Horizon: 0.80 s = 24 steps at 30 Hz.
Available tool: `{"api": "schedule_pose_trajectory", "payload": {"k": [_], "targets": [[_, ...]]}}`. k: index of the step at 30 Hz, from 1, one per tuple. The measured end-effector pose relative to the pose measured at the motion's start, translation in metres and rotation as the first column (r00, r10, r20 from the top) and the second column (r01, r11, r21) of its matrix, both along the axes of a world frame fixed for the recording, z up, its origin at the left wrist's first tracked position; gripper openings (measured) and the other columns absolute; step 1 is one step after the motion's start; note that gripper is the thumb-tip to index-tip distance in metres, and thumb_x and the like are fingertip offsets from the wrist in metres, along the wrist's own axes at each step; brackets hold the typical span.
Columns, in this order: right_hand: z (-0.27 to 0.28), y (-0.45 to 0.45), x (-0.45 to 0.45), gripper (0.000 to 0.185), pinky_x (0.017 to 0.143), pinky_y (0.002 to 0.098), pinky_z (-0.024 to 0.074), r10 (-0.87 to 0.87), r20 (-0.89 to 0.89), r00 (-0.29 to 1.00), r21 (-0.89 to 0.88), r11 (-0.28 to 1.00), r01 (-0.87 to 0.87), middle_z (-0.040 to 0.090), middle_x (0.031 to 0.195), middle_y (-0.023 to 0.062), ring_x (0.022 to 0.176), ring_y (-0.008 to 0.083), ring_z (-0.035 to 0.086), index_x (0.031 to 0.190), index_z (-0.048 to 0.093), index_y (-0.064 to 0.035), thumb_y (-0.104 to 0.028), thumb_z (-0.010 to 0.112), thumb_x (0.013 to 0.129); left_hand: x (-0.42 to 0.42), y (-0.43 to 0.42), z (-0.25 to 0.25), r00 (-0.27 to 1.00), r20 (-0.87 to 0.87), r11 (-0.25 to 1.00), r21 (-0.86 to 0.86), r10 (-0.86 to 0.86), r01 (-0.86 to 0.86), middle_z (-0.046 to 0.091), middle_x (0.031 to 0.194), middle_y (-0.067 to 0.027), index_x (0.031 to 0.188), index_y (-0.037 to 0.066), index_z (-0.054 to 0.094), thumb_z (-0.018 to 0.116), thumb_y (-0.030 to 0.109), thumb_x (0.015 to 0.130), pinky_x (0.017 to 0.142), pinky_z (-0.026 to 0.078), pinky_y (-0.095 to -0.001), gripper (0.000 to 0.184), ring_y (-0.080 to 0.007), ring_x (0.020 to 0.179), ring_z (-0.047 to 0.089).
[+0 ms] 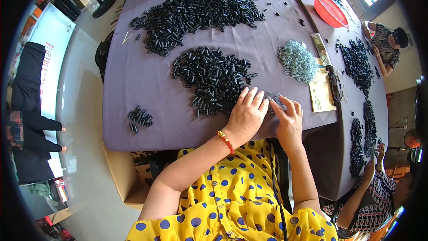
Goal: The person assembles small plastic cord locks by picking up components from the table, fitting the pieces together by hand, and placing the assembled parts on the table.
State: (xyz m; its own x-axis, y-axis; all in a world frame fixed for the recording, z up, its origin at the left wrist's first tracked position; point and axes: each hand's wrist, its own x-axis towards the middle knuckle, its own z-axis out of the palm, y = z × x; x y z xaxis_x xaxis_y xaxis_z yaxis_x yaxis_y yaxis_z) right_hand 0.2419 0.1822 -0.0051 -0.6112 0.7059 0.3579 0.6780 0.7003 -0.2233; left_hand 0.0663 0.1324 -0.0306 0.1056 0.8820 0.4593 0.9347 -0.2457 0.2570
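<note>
My left hand (246, 115), with a red beaded bracelet at the wrist, rests at the right edge of the nearer pile of black cylindrical parts (209, 76). Its fingers point up the table, and what lies beneath them is hidden. Beside it, my right hand (290, 117) has its fingertips at a few small clear pieces (277, 100) on the purple cloth. Whether either hand grips a piece cannot be made out. A heap of clear pieces (298, 60) lies beyond my right hand. At the left sits a small group of black parts (140, 117).
A larger black pile (200, 11) spreads across the table's far part. Glasses (334, 88) and a wooden board (322, 91) lie at the right, below a red basket (331, 10). Two people sit along the right side, and another person stands at the left. A cardboard box (120, 174) is under the table.
</note>
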Motion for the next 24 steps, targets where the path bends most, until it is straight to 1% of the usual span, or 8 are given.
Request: {"api": "schedule_pose_trajectory", "payload": {"k": [5,6,8,12,15,17,21,24], "targets": [[-0.001,-0.001,0.006,0.06,0.102,0.0453,0.0437,0.009,-0.052,0.999,-0.063,0.998,-0.012,0.061,0.133,0.0128,0.121,0.0344,0.055,0.125,0.071,-0.0113,0.011,0.059,0.071,-0.005,-0.006,0.006,1.0,-0.015,0.998,-0.055,-0.016,0.015,0.064,0.132,-0.0147,0.125,0.004,0.068,0.061,0.018,0.096,0.12,0.034,-0.0484,0.033,-0.0319,0.133,0.052],[0.0,-0.001,0.006,0.06,0.102,0.0454,0.0436,0.003,-0.061,0.998,-0.065,0.998,-0.007,0.061,0.133,0.0129,0.121,0.0345,0.055,0.125,0.072,-0.0112,0.011,0.059,0.071,-0.005,-0.004,0.006,1.0,-0.002,0.999,-0.033,-0.011,0.011,0.063,0.132,-0.0147,0.125,0.004,0.068,0.06,0.018,0.096,0.12,0.034,-0.0483,0.033,-0.0318,0.133,0.052],[0.003,-0.002,0.001,0.059,0.102,0.0455,0.0439,0.009,-0.031,0.999,-0.045,0.999,-0.01,0.061,0.132,0.0129,0.122,0.0346,0.055,0.124,0.072,-0.0109,0.012,0.059,0.071,-0.002,0.002,0.004,1.0,0.024,1.0,0.015,-0.005,0.005,0.063,0.133,-0.0148,0.125,0.004,0.068,0.058,0.017,0.096,0.12,0.034,-0.0481,0.033,-0.0318,0.133,0.052],[0.005,-0.003,-0.002,0.059,0.102,0.0454,0.0439,-0.023,0.026,0.999,-0.009,1.0,0.023,0.061,0.132,0.0129,0.122,0.0346,0.055,0.124,0.071,-0.0106,0.012,0.058,0.072,0.0,0.009,0.0,1.0,0.02,1.0,0.01,0.004,-0.004,0.062,0.134,-0.0149,0.124,0.004,0.068,0.056,0.016,0.096,0.121,0.033,-0.0483,0.034,-0.0319,0.134,0.052],[0.001,-0.001,0.004,0.059,0.103,0.045,0.0434,-0.042,0.02,0.999,-0.002,0.999,0.042,0.06,0.133,0.0128,0.122,0.0345,0.055,0.127,0.07,-0.0102,0.012,0.058,0.073,-0.002,0.002,0.006,1.0,-0.008,1.0,-0.021,-0.004,0.004,0.062,0.134,-0.0151,0.124,0.003,0.068,0.056,0.016,0.096,0.121,0.033,-0.0484,0.033,-0.0321,0.134,0.051],[0.0,-0.002,0.004,0.059,0.103,0.0449,0.0433,-0.026,-0.005,1.0,-0.023,0.999,0.026,0.06,0.133,0.0129,0.122,0.0345,0.055,0.126,0.07,-0.0091,0.011,0.058,0.073,-0.005,-0.002,0.01,1.0,-0.016,0.999,-0.038,-0.012,0.012,0.063,0.133,-0.0152,0.123,0.003,0.068,0.056,0.016,0.096,0.121,0.033,-0.0484,0.033,-0.0322,0.135,0.051],[0.001,-0.003,0.001,0.057,0.102,0.045,0.0443,-0.022,0.009,1.0,0.005,1.0,0.022,0.061,0.131,0.0129,0.12,0.0344,0.055,0.124,0.07,-0.0081,0.012,0.058,0.072,-0.006,-0.007,0.012,0.999,0.017,0.999,-0.029,-0.033,0.034,0.064,0.132,-0.0155,0.121,0.002,0.068,0.057,0.015,0.095,0.12,0.034,-0.0485,0.032,-0.0323,0.134,0.052],[-0.002,-0.002,0.005,0.057,0.101,0.0447,0.0448,-0.046,-0.05,0.998,-0.014,0.999,0.046,0.062,0.13,0.0122,0.119,0.034,0.055,0.122,0.071,-0.0094,0.012,0.058,0.072,-0.009,-0.011,0.015,0.997,0.07,1.0,-0.008,-0.016,0.017,0.064,0.131,-0.0153,0.121,0.002,0.068,0.057,0.014,0.094,0.118,0.037,-0.0474,0.031,-0.0322,0.133,0.053]]}}
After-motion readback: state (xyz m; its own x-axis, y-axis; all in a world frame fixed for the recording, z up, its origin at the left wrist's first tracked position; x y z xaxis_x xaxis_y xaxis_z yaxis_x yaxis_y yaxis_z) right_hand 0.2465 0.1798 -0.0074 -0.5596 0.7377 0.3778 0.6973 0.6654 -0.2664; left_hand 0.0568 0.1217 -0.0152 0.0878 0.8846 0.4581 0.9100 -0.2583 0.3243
